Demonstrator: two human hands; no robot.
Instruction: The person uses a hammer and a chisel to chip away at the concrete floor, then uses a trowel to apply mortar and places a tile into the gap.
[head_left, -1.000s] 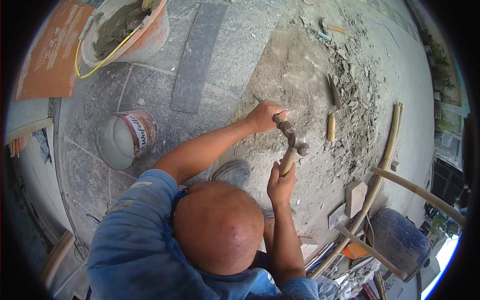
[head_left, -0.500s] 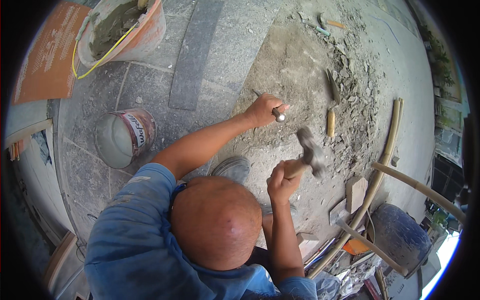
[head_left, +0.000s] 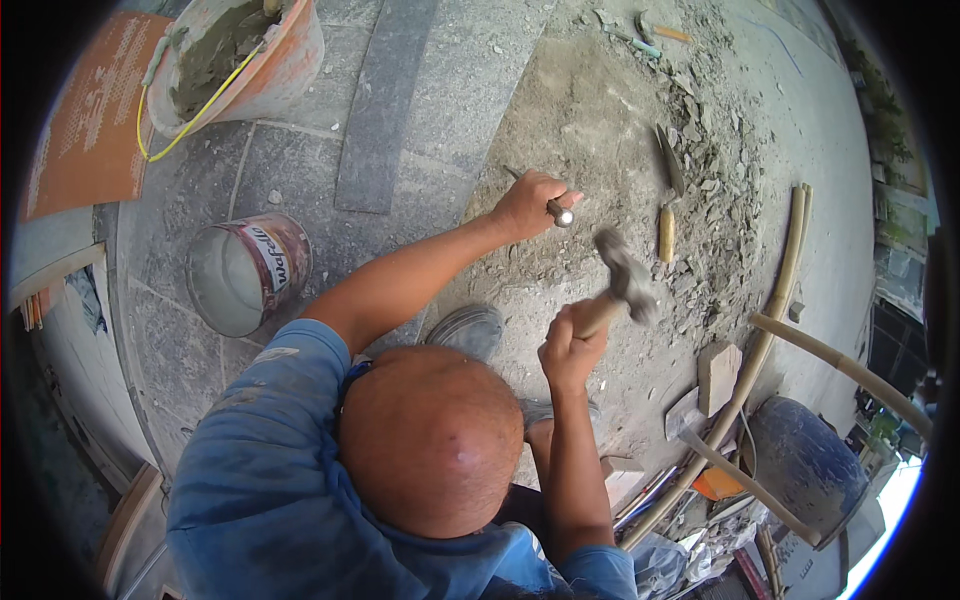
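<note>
My left hand (head_left: 530, 206) is closed around a metal chisel (head_left: 562, 216), its round struck end sticking out on the right. The chisel's thin far end shows beyond my knuckles, by the border between grey tiles (head_left: 440, 140) and a rough, broken strip of ground (head_left: 570, 110). Whether its tip touches the floor, I cannot tell. To the right and nearer, my right hand (head_left: 573, 348) grips the wooden handle of a hammer (head_left: 628, 278). The hammer's head is blurred by motion and hangs to the right of the chisel, apart from it.
A trowel (head_left: 668, 195) lies among rubble (head_left: 710, 190) on the right; more hand tools (head_left: 650, 38) lie farther off. A mortar bucket (head_left: 300, 60) and a tin pail (head_left: 235, 280) stand left. Bamboo poles (head_left: 775, 310) and a blue drum (head_left: 805, 465) are at right.
My right hand and the hammer have moved slightly away from me and a little to the right. My left hand keeps its hold on the chisel. The whole view has shifted slightly.
</note>
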